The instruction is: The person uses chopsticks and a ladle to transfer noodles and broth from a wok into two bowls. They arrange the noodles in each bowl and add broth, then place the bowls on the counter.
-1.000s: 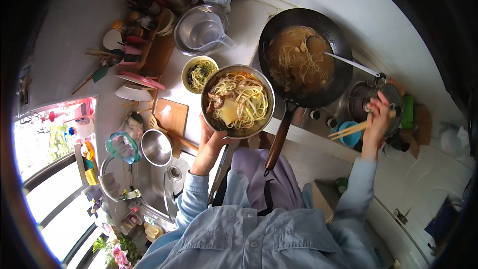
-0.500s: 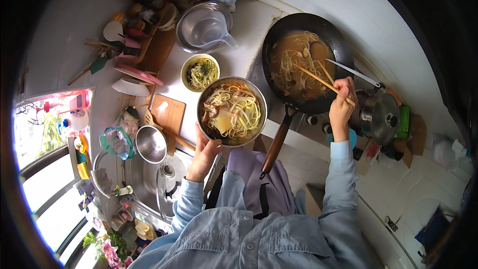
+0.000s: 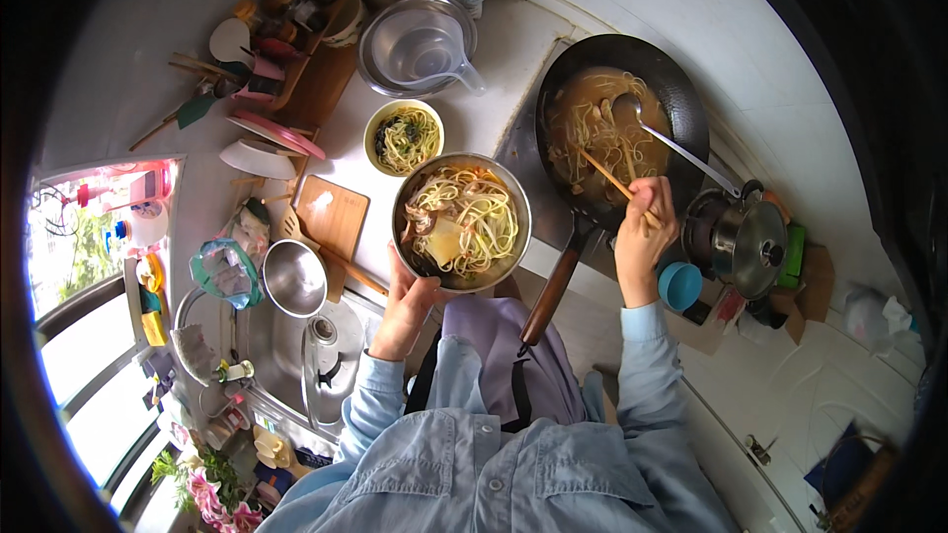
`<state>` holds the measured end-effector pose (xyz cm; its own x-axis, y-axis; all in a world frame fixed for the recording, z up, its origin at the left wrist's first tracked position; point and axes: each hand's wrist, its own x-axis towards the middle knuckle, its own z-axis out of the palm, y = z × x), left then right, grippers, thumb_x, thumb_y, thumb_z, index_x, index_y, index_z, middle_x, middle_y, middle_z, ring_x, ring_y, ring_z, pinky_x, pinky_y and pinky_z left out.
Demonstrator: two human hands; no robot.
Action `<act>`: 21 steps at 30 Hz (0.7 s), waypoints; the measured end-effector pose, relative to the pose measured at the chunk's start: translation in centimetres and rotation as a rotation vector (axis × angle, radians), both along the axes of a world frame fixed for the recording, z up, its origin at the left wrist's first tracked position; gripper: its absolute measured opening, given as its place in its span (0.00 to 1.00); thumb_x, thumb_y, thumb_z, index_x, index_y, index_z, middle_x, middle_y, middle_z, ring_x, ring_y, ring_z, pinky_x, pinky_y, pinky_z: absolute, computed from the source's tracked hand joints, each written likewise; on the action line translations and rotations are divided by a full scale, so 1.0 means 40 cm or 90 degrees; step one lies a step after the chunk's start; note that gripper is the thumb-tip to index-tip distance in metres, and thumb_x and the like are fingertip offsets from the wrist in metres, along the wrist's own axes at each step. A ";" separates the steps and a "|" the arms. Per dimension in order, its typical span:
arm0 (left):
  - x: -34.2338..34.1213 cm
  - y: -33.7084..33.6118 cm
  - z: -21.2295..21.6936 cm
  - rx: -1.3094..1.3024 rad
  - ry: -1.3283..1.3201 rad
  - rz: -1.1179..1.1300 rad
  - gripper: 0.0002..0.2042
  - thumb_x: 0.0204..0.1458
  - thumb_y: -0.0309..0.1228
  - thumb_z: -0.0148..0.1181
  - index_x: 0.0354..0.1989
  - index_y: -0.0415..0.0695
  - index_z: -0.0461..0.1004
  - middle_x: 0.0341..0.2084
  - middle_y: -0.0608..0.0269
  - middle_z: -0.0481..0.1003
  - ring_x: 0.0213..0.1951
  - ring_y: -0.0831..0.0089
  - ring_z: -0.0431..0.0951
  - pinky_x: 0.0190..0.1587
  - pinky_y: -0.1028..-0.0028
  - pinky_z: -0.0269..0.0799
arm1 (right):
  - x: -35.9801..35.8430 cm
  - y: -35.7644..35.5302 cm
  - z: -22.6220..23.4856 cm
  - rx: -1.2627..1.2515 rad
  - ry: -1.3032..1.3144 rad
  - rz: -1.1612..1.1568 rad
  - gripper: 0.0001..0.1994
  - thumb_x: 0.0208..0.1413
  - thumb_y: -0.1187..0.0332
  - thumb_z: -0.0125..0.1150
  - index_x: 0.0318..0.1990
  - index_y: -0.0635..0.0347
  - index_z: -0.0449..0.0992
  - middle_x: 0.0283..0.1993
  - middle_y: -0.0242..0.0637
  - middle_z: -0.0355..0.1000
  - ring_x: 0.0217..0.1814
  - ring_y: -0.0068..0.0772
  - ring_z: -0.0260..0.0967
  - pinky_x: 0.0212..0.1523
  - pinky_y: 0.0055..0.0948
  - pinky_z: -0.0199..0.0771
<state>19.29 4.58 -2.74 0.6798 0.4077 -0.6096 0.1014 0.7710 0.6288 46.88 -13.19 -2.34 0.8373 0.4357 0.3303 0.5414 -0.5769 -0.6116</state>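
Note:
My left hand (image 3: pixel 403 308) grips the near left rim of a steel bowl (image 3: pixel 526 227), thumb over the edge. Noodles (image 3: pixel 464 212) with bits of meat and a pale piece fill the bowl. In my right hand (image 3: pixel 647 237) is a pair of wooden chopsticks (image 3: pixel 610 176), their tips down among noodles in the brown broth of a dark wok (image 3: pixel 681 104). A metal ladle (image 3: pixel 686 150) leans in the wok, its handle over the right rim. The wok's wooden handle (image 3: pixel 553 296) points toward me, just right of the steel bowl.
Behind the steel bowl stands a smaller bowl of noodles (image 3: pixel 406 138). Farther back, a clear plastic dipper (image 3: pixel 425 54) rests in a metal basin (image 3: pixel 380 79). A cutting board (image 3: pixel 336 212) and a sink (image 3: pixel 272 336) lie left. Right of the wok are a lidded pot (image 3: pixel 755 252) and a blue cup (image 3: pixel 679 286).
My right hand has moved left and a little nearer me, with the chopsticks. The ladle's bowl now shows more plainly in the broth. My left hand keeps its hold on the steel bowl.

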 end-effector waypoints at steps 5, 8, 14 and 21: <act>-0.014 0.023 -0.035 0.033 0.002 -0.017 0.47 0.59 0.19 0.49 0.78 0.55 0.23 0.69 0.54 0.59 0.62 0.59 0.72 0.52 0.62 0.81 | 0.009 0.012 -0.065 -0.008 0.034 -0.016 0.11 0.71 0.66 0.44 0.38 0.63 0.69 0.35 0.48 0.68 0.33 0.51 0.70 0.37 0.41 0.71; -0.011 0.032 -0.035 0.034 -0.001 -0.020 0.47 0.59 0.19 0.49 0.78 0.55 0.22 0.69 0.54 0.59 0.62 0.60 0.72 0.52 0.62 0.80 | 0.012 0.017 -0.059 0.066 0.040 0.047 0.07 0.67 0.73 0.45 0.36 0.63 0.69 0.34 0.46 0.68 0.33 0.45 0.72 0.36 0.40 0.73; -0.004 0.042 -0.036 0.040 0.004 -0.026 0.45 0.59 0.20 0.49 0.78 0.54 0.25 0.69 0.54 0.59 0.61 0.60 0.72 0.53 0.61 0.80 | 0.069 0.010 -0.109 0.389 0.358 -0.162 0.09 0.64 0.73 0.42 0.31 0.60 0.68 0.28 0.31 0.66 0.24 0.21 0.61 0.26 0.21 0.64; 0.009 0.046 -0.019 0.066 0.009 -0.044 0.40 0.58 0.19 0.45 0.78 0.55 0.37 0.70 0.54 0.57 0.66 0.56 0.69 0.59 0.53 0.77 | 0.152 0.000 -0.161 0.521 0.584 -0.287 0.11 0.66 0.64 0.46 0.30 0.52 0.68 0.20 0.28 0.62 0.14 0.17 0.51 0.15 0.20 0.46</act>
